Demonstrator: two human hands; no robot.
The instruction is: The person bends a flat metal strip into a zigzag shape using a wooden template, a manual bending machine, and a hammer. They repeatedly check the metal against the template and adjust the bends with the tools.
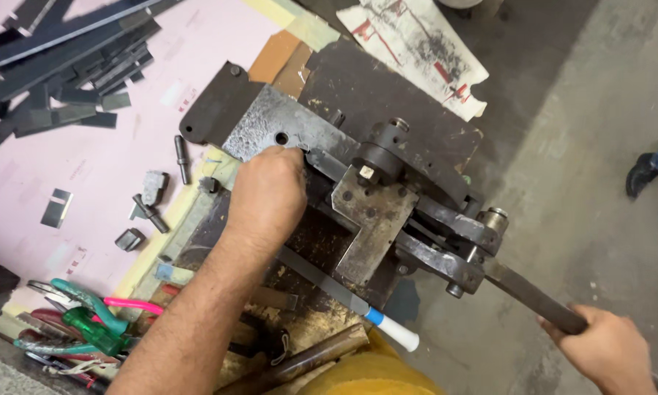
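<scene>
Gripping lever (531, 297) with right hand (608, 352); left hand (267, 196) on press (322, 143).

Light: even, soft, bright overhead, my view well lit | Shadows: faint, short, under my left hand (267, 194) and the dark press (373, 186) | Glare: dull sheen on metal | Focus: centre sharp; my right hand (610, 351) slightly soft | Edges: mild wide-angle stretch

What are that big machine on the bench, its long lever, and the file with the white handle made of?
The machine looks like heavy steel or iron, dull grey with dark, oily, pitted faces. Its lever, gripped by the right hand, seems the same dark bare metal. The file shows a grey metal blade; its handle looks like smooth white plastic with a blue collar.
</scene>
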